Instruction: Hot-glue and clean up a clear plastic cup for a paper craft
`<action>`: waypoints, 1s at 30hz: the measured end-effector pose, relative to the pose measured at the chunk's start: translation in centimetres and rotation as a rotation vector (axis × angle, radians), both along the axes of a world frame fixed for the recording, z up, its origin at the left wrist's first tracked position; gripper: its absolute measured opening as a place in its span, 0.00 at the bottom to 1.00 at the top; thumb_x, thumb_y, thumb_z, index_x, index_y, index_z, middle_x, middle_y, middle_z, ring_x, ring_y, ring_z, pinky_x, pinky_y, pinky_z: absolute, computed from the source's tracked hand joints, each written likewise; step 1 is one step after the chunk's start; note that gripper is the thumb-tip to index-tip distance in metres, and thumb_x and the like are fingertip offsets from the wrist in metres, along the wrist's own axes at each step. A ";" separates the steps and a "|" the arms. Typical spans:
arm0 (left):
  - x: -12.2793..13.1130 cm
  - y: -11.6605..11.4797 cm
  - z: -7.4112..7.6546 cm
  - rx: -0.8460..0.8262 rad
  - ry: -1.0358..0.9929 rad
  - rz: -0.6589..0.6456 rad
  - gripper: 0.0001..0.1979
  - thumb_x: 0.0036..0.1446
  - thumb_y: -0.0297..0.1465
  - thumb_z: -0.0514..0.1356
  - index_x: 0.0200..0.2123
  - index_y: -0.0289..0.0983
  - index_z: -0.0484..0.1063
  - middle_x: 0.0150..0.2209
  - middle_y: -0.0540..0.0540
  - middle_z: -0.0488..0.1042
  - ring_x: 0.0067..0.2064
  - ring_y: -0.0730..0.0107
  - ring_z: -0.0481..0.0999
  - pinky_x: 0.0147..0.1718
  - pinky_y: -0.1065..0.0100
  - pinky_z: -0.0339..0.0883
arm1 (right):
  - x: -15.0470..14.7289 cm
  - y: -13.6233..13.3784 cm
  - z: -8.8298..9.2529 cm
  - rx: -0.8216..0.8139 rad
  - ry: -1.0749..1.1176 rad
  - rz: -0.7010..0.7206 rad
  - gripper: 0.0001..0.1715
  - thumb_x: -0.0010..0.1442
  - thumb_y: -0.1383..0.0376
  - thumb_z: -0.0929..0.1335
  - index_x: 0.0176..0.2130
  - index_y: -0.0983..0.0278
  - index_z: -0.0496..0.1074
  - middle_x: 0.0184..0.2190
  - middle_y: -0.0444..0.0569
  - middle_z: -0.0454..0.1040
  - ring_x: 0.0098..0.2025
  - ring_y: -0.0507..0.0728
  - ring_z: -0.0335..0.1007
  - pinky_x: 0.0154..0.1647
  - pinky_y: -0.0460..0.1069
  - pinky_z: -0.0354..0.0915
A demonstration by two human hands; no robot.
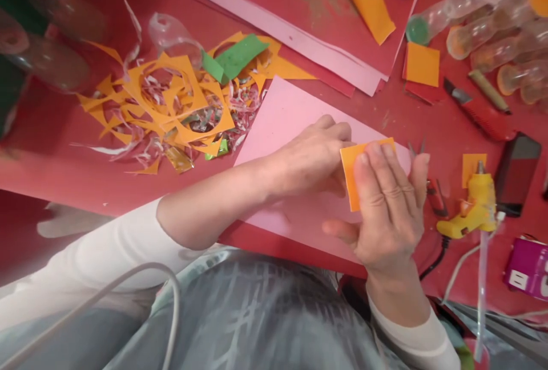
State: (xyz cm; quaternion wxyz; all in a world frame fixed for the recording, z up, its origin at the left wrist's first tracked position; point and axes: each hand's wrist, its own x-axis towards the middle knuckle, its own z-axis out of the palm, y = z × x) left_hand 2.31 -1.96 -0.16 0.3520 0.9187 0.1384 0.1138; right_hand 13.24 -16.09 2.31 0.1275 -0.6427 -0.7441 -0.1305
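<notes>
A small orange paper square [351, 167] is held over a pink sheet [291, 119] lying on the red table. My left hand [314, 156] pinches the square's left edge with closed fingers. My right hand [387, 204] lies on the square's right side, fingers together and pressed on it, thumb out to the right. Part of the square is hidden under those fingers.
Orange and green paper scraps [171, 107] are heaped at the left. A yellow glue gun [473, 210], scissors [434, 187], a red utility knife [479, 113] and a dark box [516, 173] lie at the right. Clear plastic bottles [483, 27] and pink sheets [299, 21] fill the back.
</notes>
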 end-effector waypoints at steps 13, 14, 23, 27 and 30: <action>-0.2 0.3 0.4 -0.108 -0.128 -0.024 0.09 0.56 0.24 0.57 0.25 0.38 0.64 0.28 0.51 0.69 0.34 0.68 0.67 0.46 0.61 0.61 | 0.4 0.7 -1.6 0.355 0.219 0.044 0.38 0.73 0.46 0.50 0.64 0.67 0.65 0.56 0.58 0.75 0.63 0.69 0.67 0.67 0.70 0.54; -0.3 0.2 0.7 -0.109 -0.120 -0.032 0.08 0.56 0.23 0.56 0.26 0.38 0.64 0.29 0.51 0.70 0.33 0.69 0.67 0.46 0.61 0.61 | 0.5 0.7 -1.7 0.359 0.220 0.024 0.39 0.73 0.46 0.50 0.65 0.66 0.65 0.57 0.58 0.75 0.63 0.70 0.68 0.67 0.70 0.55; -0.7 0.0 1.3 0.015 0.001 -0.015 0.07 0.52 0.30 0.65 0.32 0.36 0.68 0.35 0.47 0.73 0.38 0.63 0.68 0.44 0.61 0.60 | 0.9 0.9 -1.6 0.396 0.280 0.087 0.37 0.73 0.47 0.52 0.65 0.66 0.65 0.56 0.59 0.76 0.61 0.69 0.70 0.68 0.70 0.54; -0.7 0.1 1.0 0.036 0.071 0.033 0.10 0.50 0.31 0.67 0.32 0.36 0.68 0.35 0.45 0.71 0.40 0.60 0.66 0.40 0.62 0.60 | 0.6 0.9 -1.0 0.270 0.181 0.089 0.35 0.73 0.48 0.55 0.61 0.68 0.69 0.50 0.60 0.80 0.58 0.67 0.74 0.68 0.69 0.54; -0.7 0.1 0.9 0.042 0.047 0.053 0.10 0.51 0.32 0.67 0.32 0.36 0.68 0.35 0.44 0.71 0.42 0.58 0.66 0.38 0.62 0.60 | 0.3 1.0 -0.8 0.254 0.173 0.081 0.33 0.73 0.50 0.55 0.60 0.70 0.69 0.50 0.61 0.80 0.57 0.66 0.74 0.68 0.68 0.56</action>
